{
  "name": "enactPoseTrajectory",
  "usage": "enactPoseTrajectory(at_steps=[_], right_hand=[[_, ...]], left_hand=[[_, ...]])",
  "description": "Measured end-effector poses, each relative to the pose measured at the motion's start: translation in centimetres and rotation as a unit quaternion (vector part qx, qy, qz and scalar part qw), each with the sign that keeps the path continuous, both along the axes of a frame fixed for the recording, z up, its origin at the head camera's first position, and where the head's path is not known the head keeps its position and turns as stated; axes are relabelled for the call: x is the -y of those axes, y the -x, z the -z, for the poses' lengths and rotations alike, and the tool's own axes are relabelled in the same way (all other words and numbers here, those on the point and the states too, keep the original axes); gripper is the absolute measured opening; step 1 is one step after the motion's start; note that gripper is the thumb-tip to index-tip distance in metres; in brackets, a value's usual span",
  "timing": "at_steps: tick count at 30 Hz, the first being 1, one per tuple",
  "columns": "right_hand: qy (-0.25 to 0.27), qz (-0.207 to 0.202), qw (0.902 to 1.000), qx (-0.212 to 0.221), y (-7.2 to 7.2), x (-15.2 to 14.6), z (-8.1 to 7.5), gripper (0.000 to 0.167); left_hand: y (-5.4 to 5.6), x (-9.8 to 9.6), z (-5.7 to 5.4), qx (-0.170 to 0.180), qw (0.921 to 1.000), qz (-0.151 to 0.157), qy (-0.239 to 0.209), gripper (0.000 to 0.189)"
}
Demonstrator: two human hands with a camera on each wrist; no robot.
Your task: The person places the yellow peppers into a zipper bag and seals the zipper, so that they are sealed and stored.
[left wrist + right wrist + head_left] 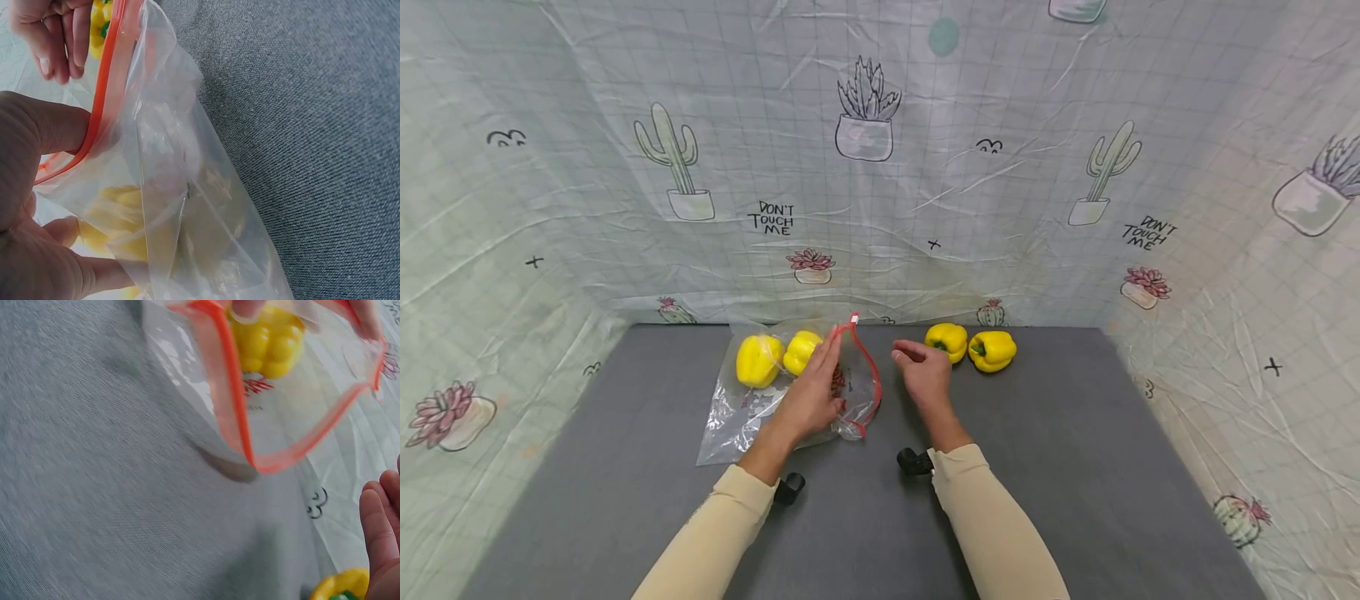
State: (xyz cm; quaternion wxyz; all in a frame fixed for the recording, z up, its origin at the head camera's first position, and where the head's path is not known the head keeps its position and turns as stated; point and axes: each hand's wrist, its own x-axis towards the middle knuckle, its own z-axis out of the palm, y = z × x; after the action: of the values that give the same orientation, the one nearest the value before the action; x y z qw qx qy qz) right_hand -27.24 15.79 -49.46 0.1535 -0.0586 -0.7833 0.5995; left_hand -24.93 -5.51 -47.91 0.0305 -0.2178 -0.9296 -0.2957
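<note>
A clear plastic zip bag (722,433) with a red-edged mouth lies on the table, holding two yellow bell peppers (758,362). My left hand (811,400) is at the bag's mouth, thumb and fingers spread apart with the thumb against the red rim (100,106); some fingertips are hidden by the plastic. The mouth gapes toward the right. Between the bag and two more yellow bell peppers (992,352) is my right hand (927,379), fingers loosely bent and holding nothing. It is nearest the left one of that pair (947,340).
The dark grey table (1075,483) backs onto a pale sheet (880,208) printed with cacti, which also hangs at both sides. Black wrist mounts (913,462) are at both cuffs. A white slider (853,318) sits at the far end of the red rim.
</note>
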Motion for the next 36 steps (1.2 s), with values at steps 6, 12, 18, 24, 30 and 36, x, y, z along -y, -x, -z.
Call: enactPoseTrajectory(at_steps=[6, 12, 18, 24, 30, 36], right_hand=[[0.028, 0.018, 0.9994, -0.004, 0.2, -2.0, -1.0, 0.022], [0.020, 0.039, 0.9990, -0.003, 0.5, -4.2, -2.1, 0.024], [0.015, 0.057, 0.9982, 0.012, 0.7, -6.5, -2.6, 0.028], [-0.002, 0.085, 0.9963, 0.005, 0.9, -8.7, -3.3, 0.032], [-0.008, 0.104, 0.9945, -0.007, 0.9, -10.8, -3.4, 0.038], [-0.035, 0.131, 0.9897, 0.045, 1.2, -13.0, -2.8, 0.051]], left_hand=[[0.2, 0.1, 0.3, 0.002, 1.0000, 0.000, -0.001, 0.111], [0.2, 0.4, 0.4, 0.002, 1.0000, -0.001, -0.005, 0.111], [0.1, 0.4, 0.1, 0.018, 0.9998, 0.002, 0.000, 0.112], [0.1, 0.4, 0.0, 0.014, 0.9999, 0.002, 0.000, 0.111], [0.1, 0.5, 0.0, 0.012, 0.9999, 0.004, -0.004, 0.112], [0.2, 0.6, -0.1, 0.021, 0.9998, 0.005, 0.004, 0.111]])
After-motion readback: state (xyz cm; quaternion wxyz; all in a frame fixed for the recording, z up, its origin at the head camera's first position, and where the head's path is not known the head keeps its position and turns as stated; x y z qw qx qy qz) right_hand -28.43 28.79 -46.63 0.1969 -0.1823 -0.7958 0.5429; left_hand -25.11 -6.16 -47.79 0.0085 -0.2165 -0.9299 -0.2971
